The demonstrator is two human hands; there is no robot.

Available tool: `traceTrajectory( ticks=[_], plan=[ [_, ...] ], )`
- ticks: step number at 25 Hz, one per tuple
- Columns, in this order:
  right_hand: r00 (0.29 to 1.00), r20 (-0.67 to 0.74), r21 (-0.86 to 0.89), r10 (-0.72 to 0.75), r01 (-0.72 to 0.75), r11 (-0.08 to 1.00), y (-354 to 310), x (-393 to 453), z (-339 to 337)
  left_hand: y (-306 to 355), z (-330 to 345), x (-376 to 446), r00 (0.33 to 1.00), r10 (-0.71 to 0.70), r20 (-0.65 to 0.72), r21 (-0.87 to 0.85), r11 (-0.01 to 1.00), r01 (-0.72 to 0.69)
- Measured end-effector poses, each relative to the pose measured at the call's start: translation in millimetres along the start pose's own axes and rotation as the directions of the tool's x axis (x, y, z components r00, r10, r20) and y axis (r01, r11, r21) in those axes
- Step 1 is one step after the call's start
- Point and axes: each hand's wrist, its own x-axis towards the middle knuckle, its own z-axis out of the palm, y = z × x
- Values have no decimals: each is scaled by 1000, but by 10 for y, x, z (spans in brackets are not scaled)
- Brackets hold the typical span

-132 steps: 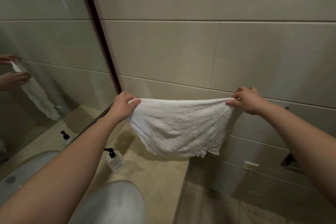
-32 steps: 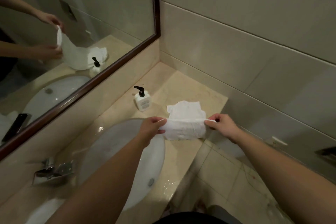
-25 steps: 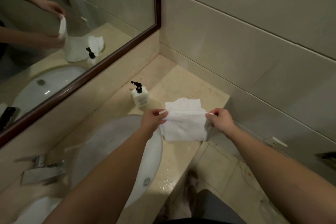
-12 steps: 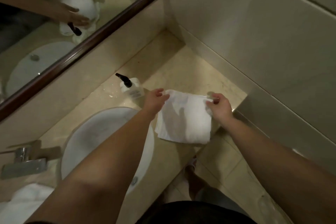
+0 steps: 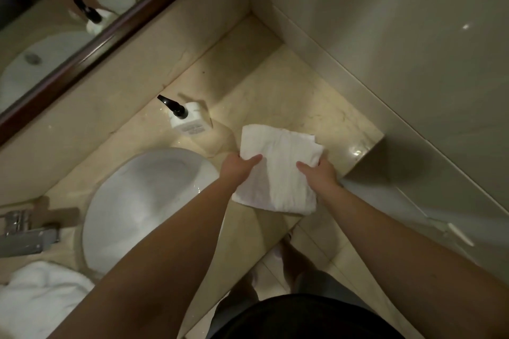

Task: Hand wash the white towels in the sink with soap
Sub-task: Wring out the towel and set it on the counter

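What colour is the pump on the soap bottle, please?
Black, on a white soap bottle; pump clearest in the head view.

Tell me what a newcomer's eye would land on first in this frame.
The folded white towel at center, held at its sides by the left hand and right hand over the beige counter, right of the sink. Next, the soap dispenser behind it and more white towels bunched at lower left.
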Motion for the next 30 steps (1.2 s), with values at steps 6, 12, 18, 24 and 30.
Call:
traceTrajectory(
  ticks=[6,12,18,24,30],
  plan=[
    [997,-11,80,-73,74,994,-87,-123,38,-21,24,-66,998,63,12,-201,978,-60],
    [935,-104,130,-340,352,927,-706,-15,-81,336,-183,25,986,155,-52,-381,910,-163],
    [859,-119,-376,-498,425,823,-1173,400,-109,705,-229,422,978,157,-141,-111,979,-173],
    [700,278,-793,-657,554,254,-855,724,222,464,207,671,766,643,10,681,556,-476],
    [682,300,-831,-667,530,168,-673,969,279,290,327,927,785,620,-14,738,536,-410]
  ],
)
